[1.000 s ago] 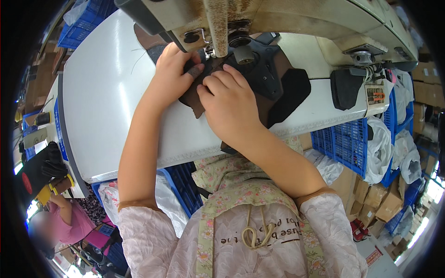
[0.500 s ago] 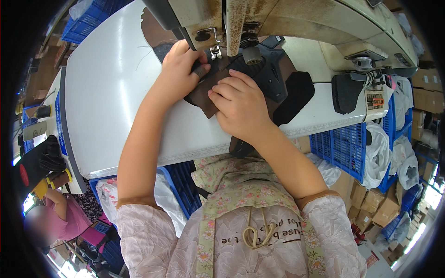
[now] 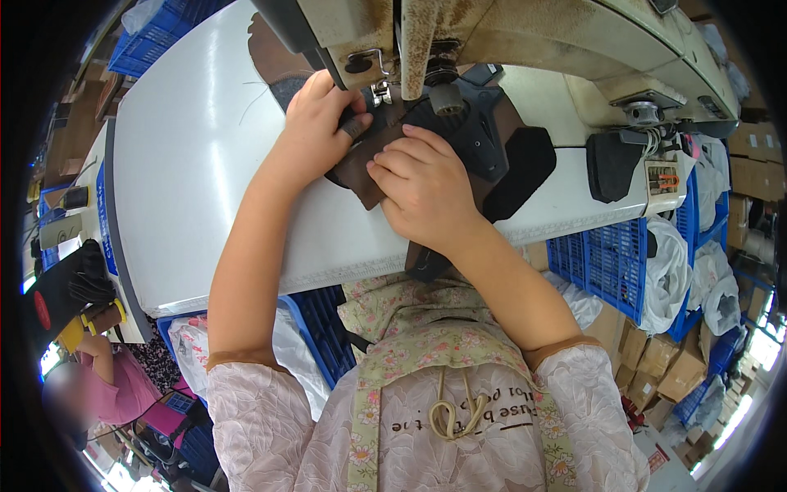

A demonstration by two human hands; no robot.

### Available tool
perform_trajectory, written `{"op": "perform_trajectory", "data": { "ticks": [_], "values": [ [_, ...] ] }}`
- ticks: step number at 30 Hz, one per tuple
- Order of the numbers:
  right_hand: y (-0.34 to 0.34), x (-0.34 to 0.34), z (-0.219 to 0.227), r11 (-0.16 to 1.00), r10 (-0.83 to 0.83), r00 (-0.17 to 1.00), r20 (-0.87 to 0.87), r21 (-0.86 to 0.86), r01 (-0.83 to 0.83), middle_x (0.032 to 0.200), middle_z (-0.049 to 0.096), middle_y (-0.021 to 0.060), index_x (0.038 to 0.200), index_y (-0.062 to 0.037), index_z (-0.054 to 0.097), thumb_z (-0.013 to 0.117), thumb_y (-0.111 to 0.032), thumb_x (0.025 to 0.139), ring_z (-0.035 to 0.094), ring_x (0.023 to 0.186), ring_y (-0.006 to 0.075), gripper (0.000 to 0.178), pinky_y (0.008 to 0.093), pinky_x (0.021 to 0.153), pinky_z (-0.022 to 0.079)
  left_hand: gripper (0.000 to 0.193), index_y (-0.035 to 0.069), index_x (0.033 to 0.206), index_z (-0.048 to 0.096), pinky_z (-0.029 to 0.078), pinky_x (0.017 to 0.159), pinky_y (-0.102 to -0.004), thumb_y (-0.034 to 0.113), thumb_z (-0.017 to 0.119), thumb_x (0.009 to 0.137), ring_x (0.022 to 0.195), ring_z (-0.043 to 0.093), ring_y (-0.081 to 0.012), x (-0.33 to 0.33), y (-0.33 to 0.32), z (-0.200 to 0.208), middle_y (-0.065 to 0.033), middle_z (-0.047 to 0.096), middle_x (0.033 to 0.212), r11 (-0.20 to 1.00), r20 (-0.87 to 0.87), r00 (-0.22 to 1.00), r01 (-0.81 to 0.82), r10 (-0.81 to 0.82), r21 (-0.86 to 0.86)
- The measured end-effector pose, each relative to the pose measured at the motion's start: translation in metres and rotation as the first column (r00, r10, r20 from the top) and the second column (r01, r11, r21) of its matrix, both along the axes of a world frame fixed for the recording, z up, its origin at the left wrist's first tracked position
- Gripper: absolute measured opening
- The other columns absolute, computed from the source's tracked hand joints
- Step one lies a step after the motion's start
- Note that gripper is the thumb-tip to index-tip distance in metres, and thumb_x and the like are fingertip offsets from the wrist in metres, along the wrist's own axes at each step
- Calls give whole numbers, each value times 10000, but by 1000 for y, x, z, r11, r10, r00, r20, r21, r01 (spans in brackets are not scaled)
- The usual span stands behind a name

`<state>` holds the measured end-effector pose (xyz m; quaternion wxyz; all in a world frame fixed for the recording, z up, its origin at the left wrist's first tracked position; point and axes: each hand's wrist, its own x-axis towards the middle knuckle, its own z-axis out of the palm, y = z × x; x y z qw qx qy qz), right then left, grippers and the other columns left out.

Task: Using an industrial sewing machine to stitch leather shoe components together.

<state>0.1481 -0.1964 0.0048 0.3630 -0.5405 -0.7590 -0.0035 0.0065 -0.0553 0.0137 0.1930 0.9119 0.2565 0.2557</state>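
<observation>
A brown and black sheet-material workpiece (image 3: 363,182), with a moulded dark grey part (image 3: 484,135) on it, lies under the sewing machine (image 3: 566,49). Its edge is beside the metal presser foot (image 3: 381,93). My left hand (image 3: 318,123) is closed on the workpiece just left of the foot, thumb and fingers bent; a grey band wraps one digit. Right of it, my right hand (image 3: 426,184) rests on the brown surface with fingers spread and slightly bent. A black padded flap (image 3: 525,168) sticks out to the right. The needle's tip is hard to make out.
The white table (image 3: 188,180) has a ruler strip along its front edge. At right sit a black pad (image 3: 613,168) and a small tray (image 3: 666,176). Blue crates (image 3: 602,262) stand below. A person in pink (image 3: 131,381) is at far left.
</observation>
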Motion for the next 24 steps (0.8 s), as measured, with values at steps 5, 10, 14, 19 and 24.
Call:
{"op": "perform_trajectory", "data": {
  "ticks": [5, 10, 14, 19, 24],
  "values": [
    [2, 0, -1, 1000, -7, 1000, 3, 27, 7, 877, 651, 61, 842, -22, 706, 611, -98, 671, 609, 929, 219, 210, 423, 1023, 442, 190, 47, 838, 573, 447, 817, -424, 89, 735, 748, 950, 534, -320, 0, -1, 1, -92, 548, 951, 1000, 1, 1000, -11, 11, -13],
    [4, -1, -1, 996, -16, 1000, -6, 89, 17, 809, 627, 55, 805, -28, 692, 605, -109, 684, 597, 886, 220, 170, 410, 1019, 439, 195, 46, 839, 565, 449, 818, -425, 87, 733, 749, 949, 535, -320, 1, 0, 1, -92, 546, 948, 1000, 8, 1000, -11, 11, 7],
    [6, -1, -1, 996, -18, 1000, 5, 91, 17, 801, 626, 57, 800, -26, 692, 607, -110, 684, 597, 889, 229, 167, 421, 1018, 441, 193, 45, 830, 566, 450, 820, -422, 93, 735, 750, 948, 536, -319, 0, 2, -1, -93, 544, 943, 1000, 9, 1000, -11, 11, -10],
    [7, 0, 3, 994, -31, 999, 40, 111, 26, 795, 626, 42, 800, -26, 696, 617, -123, 678, 585, 904, 227, 174, 419, 959, 446, 184, 40, 827, 573, 449, 818, -421, 106, 731, 761, 944, 535, -315, 1, 6, -3, -93, 547, 937, 1000, 1, 1000, -15, 15, -23],
    [6, -3, 6, 992, -100, 991, 89, 88, 92, 808, 634, 12, 847, -32, 723, 615, -117, 725, 564, 933, 205, 183, 380, 851, 407, 159, 37, 848, 602, 446, 823, -421, 123, 720, 788, 936, 536, -300, 2, 13, -5, -88, 565, 931, 996, -17, 999, -30, 29, -81]
  ]
}}
